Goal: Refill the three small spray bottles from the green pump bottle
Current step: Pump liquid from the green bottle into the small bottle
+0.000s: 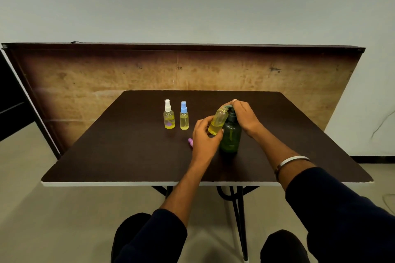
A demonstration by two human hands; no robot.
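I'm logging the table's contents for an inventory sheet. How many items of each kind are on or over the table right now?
Spray bottles: 3 (white-capped, blue-capped, uncapped one held by left hand)
Green pump bottle: 1, right hand on its pump
Loose pink cap: 1
Total: 5

Bare plain room: blank pale wall [192, 2], folding table [128, 156], spare tabletop [106, 74] leaning behind.
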